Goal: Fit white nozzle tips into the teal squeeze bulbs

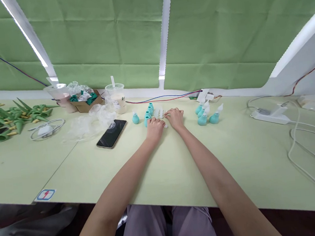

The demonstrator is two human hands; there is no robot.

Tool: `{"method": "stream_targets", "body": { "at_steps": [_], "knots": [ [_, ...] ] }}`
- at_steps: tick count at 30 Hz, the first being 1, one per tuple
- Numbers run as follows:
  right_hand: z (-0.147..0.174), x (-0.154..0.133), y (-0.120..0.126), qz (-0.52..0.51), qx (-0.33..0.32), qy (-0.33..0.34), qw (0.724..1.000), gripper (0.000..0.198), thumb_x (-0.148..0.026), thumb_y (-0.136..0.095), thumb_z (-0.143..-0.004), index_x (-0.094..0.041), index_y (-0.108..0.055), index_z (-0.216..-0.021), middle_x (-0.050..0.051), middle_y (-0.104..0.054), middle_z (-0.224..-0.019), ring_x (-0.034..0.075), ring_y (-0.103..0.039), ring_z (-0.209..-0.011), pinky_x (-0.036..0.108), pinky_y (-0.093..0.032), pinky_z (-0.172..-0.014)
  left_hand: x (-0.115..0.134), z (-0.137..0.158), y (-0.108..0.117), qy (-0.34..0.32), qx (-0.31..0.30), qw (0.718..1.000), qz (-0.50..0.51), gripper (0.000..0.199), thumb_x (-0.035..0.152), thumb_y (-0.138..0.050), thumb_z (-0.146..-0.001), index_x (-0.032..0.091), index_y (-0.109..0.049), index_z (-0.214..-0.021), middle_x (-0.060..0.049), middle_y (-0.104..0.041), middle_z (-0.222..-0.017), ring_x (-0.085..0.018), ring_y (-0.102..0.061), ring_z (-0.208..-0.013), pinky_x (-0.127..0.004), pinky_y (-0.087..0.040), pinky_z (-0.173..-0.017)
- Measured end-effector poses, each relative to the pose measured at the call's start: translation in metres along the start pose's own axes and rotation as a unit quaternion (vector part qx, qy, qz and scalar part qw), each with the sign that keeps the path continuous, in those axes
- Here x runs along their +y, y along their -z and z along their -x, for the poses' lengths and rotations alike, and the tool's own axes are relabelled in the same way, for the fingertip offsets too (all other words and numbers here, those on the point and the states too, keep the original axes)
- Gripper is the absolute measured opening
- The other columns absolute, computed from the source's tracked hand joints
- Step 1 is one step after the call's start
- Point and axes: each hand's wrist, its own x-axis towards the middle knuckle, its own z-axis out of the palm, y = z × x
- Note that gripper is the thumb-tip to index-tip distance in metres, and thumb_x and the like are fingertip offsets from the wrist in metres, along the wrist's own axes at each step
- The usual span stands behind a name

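— What sits nearest?

— The front edge of the pale green surface (pixel 140 178), with a wide bare stretch between it and the hands, crossed only by both forearms.

— And the hands?

— The left hand (pixel 154 128) rests knuckles up, fingers curled over a small white tip (pixel 165 125) that pokes out at its right side; whether it grips it I cannot tell. The right hand (pixel 175 117) lies just beside it, fingers bent down onto a cluster of clear white tips (pixel 158 113) directly beyond the left hand. How tightly it closes is hidden.

— How many teal bulbs?

— Four on the left (pixel 135 118), touching or just beyond the left hand, and about four capped ones on the right (pixel 202 119), a little apart from the right hand.

— Around that?

— One phone (pixel 112 133) lies face up to the left, near crumpled clear bags (pixel 86 126). Farther back stand two cups (pixel 116 96) and one cardboard box (pixel 86 104). Green cones (pixel 11 118) pile at far left; a power strip (pixel 270 115) and loose white cables (pixel 300 146) crowd the right.
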Motion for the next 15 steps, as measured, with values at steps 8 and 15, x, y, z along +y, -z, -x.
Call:
{"method": "stream_targets", "body": {
  "at_steps": [8, 15],
  "knots": [
    [0.0002, -0.0004, 0.0001, 0.024, -0.002, 0.009, 1.0, 0.02, -0.026, -0.051, -0.087, -0.027, -0.071, -0.084, 0.005, -0.066, -0.099, 0.023, -0.046, -0.098, 0.039, -0.022, -0.078, 0.0002, -0.0003, -0.0007, 0.001, 0.002, 1.0, 0.006, 0.022, 0.02, -0.047, -0.088, 0.02, -0.069, -0.085, -0.007, -0.069, -0.087, -0.024, -0.053, -0.094, -0.039, -0.03, -0.081],
    [-0.0008, 0.0011, -0.0024, 0.01, -0.001, 0.001, 1.0, 0.019, -0.028, -0.052, -0.086, -0.027, -0.071, -0.082, 0.005, -0.066, -0.099, 0.024, -0.046, -0.098, 0.039, -0.021, -0.078, 0.0007, -0.0008, 0.0, 0.001, 0.005, 1.0, 0.003, 0.025, 0.02, -0.044, -0.089, 0.02, -0.069, -0.085, -0.007, -0.069, -0.086, -0.023, -0.054, -0.093, -0.039, -0.03, -0.082]
  ]
}}
